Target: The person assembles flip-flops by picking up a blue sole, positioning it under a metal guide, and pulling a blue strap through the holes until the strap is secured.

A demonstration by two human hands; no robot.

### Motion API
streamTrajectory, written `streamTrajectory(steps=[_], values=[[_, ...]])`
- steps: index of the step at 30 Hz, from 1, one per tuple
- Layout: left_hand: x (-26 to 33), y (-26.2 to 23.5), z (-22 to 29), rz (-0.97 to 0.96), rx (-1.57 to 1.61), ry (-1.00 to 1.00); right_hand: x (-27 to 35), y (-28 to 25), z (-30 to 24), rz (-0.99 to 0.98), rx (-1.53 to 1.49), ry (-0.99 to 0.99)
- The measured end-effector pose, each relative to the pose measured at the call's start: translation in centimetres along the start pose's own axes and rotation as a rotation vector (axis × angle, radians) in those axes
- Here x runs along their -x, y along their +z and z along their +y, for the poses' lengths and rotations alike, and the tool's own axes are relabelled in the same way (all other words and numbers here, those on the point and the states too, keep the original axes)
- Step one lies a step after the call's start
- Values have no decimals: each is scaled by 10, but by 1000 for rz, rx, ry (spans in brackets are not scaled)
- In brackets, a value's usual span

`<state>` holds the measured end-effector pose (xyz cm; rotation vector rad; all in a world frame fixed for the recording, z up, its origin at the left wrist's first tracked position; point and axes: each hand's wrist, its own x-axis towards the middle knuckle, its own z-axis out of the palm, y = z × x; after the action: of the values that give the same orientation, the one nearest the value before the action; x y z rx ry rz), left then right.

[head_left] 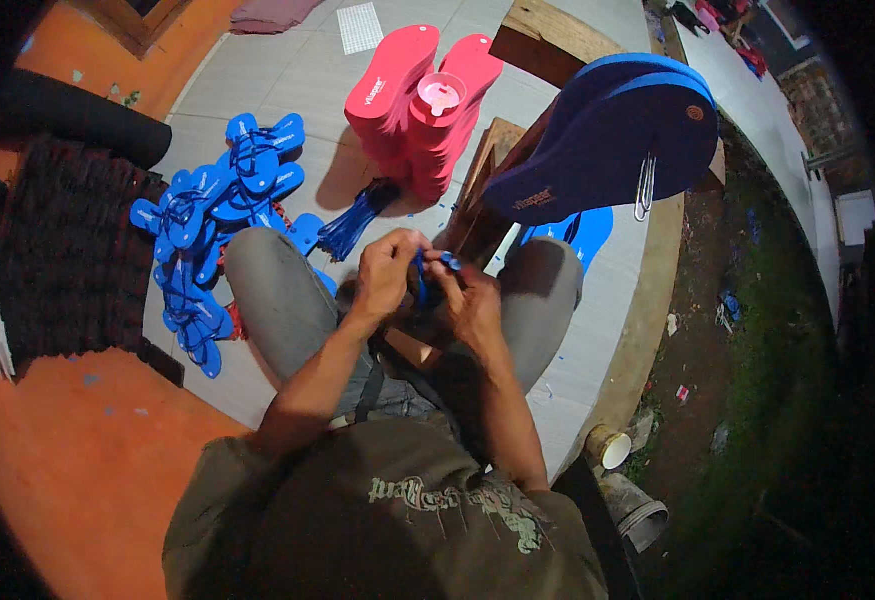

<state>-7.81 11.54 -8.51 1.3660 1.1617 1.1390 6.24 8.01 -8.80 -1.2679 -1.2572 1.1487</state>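
Note:
Between my knees, my left hand (385,272) is closed with its fingertips pinched on a thin blue strap (421,284). My right hand (471,304) faces it, fingers bent around the same strap, and a small blue piece (450,261) shows at its fingertips. How the strap runs inside the fingers is partly hidden. Just beyond my left hand lies a bundle of dark blue straps (357,222). To the right, blue sandal soles (607,135) rest on a wooden stand (557,40), with a bent metal wire (644,188) hanging against the top one.
Finished blue flip-flops (185,215) are heaped on the left of the tiled floor. Ahead stand stacks of pink soles (393,85) with a small pink container (440,95) on top. More blue soles (587,235) lie beside my right knee. A dark stack (72,250) lines the orange wall.

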Motion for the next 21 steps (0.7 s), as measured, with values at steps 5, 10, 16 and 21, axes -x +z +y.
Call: streamTrajectory(steps=[5,10,16,21], values=[[-52,-50,-40,448,706,-223,59,-48,-39,406,-752,-105],[-108,-96,-126,562,92,-135,159,-130,-88,229,-1113,-756],[-93,-43,-152,525,-1056,51,47,-47,-66,210,183,-127],[-17,1,-43,-419,-123,-151,13,-28,16,207,168,61]])
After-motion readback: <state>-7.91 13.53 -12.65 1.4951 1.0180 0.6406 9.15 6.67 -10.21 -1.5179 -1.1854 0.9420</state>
